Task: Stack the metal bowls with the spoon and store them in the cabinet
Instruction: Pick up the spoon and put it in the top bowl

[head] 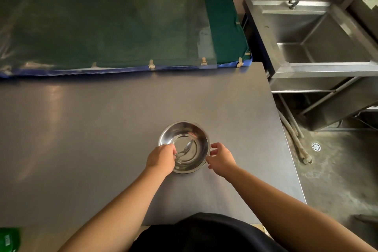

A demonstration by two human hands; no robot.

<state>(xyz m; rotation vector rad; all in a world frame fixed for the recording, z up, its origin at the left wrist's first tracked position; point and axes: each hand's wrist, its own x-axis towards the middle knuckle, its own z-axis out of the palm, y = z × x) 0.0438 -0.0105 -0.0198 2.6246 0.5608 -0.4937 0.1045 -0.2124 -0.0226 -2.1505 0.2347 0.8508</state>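
Observation:
Stacked shiny metal bowls [185, 135] sit on the grey table [102, 129], slightly right of centre near me; a second rim shows at the lower right. A metal spoon [187, 148] lies inside the top bowl, handle toward the left rim. My left hand [161, 159] grips the left rim, fingers over the spoon's handle end. My right hand [221, 158] touches the right rim with curled fingers. No cabinet is in view.
A green mat under clear plastic [112, 26] covers the surface behind the table. A steel sink [319, 35] with a tap stands at the right, across a gap. The table's right edge [286, 133] drops to the floor. A green item [9, 239] lies at bottom left.

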